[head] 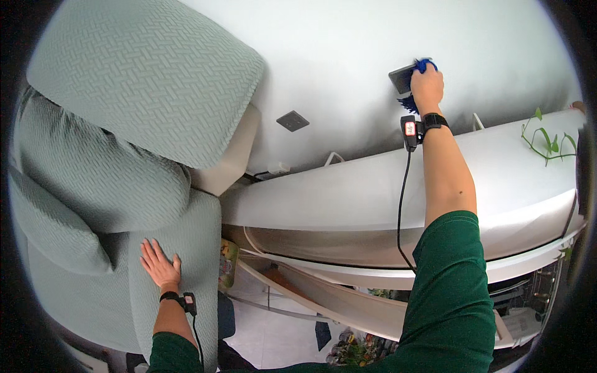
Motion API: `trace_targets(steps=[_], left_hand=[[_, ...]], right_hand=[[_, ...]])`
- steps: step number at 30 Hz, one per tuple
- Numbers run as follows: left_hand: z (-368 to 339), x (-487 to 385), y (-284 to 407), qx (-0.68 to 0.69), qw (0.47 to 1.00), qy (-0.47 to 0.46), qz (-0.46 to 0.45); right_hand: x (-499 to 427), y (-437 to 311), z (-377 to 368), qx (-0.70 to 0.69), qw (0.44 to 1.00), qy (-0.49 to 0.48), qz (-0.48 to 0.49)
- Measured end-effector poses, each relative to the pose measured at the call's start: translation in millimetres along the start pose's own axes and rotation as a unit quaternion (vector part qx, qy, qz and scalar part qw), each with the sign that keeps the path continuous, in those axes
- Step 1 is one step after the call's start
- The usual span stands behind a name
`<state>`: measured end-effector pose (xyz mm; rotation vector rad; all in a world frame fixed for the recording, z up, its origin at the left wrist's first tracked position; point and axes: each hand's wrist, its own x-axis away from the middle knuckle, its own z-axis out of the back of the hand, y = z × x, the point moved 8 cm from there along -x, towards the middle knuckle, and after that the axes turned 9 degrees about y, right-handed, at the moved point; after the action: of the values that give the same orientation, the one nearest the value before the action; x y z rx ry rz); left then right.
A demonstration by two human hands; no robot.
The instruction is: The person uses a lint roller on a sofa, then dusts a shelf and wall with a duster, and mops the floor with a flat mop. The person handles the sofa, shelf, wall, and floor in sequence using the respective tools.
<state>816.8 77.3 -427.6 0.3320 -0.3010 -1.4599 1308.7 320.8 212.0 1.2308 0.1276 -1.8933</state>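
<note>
My right hand [427, 87] is stretched out to the pale wall and grips a blue shaggy cleaning cloth [423, 64]. The cloth covers part of a dark grey wall plate [399, 80], and some of its strands hang below the hand. My left hand [159, 264] rests palm down, fingers spread, on the textured grey-green cover of a sofa arm [198, 224]. Nothing is held in it. Each wrist wears a black strap with a small cabled device.
Between sofa and wall plate sits a dark wall socket [293, 121]. A long white piece of furniture [317, 200] runs along the wall under my right arm. A green trailing plant [550, 140] lies over its right end. A white plug [279, 168] is low by the wall.
</note>
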Motion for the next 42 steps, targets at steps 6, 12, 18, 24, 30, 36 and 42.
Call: trace_targets(steps=[6,12,18,24,30,36,42], left_hand=[[6,-1,3,-0.011,1.000,0.009,-0.007],[5,-2,1,0.003,1.000,0.002,-0.009],[5,-4,2,-0.006,1.000,-0.009,-0.009],[6,-5,3,-0.012,0.999,-0.046,0.002],[0,-5,0,-0.012,0.999,-0.038,0.001],[-1,-3,-1,-0.024,0.999,-0.035,0.001],[1,-3,2,-0.023,1.000,-0.016,-0.004]], right_hand=[[75,-114,-6,-0.244,0.967,-0.031,0.066],[282,-177,-43,-0.650,0.547,-0.366,-0.381],[410,-168,0,-0.651,0.386,-0.455,-0.468],[449,-140,17,-0.632,0.386,-0.430,-0.516],[448,-155,32,-0.690,0.331,-0.428,-0.480],[462,-162,47,-0.690,0.281,-0.441,-0.501],[560,-140,67,-0.620,0.284,-0.487,-0.546]])
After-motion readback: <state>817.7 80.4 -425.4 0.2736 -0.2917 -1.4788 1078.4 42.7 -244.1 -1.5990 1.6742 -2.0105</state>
